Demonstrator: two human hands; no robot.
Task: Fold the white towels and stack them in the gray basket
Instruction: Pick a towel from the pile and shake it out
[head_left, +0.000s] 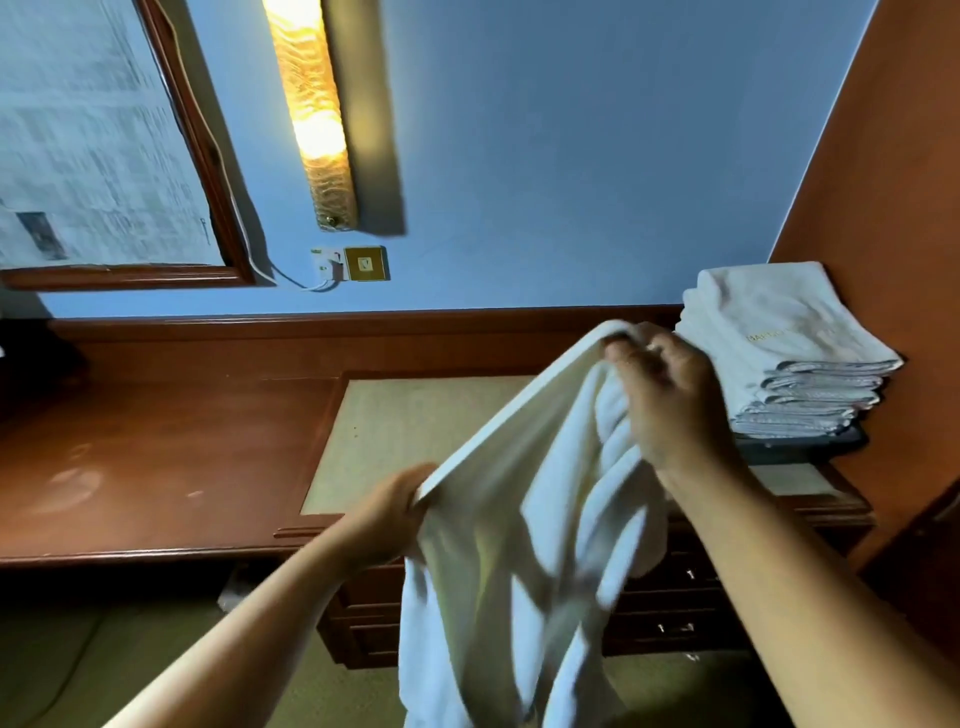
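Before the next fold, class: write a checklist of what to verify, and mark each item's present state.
1. Left hand grips towel edge: ok.
2. Right hand pinches the upper corner: ok.
3. Edge taut between the hands: ok.
4. Towel hangs flat: not ok, bunched below the right hand.
5. Desk pad free for laying down: ok.
6. Gray basket under folded stack: cannot tell, only a dark edge shows.

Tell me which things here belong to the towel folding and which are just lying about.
Belongs to the job: white towel, gripped by left hand and right hand; stack of folded towels.
Just lying about: wooden desk; wall lamp; wall socket; framed panel.
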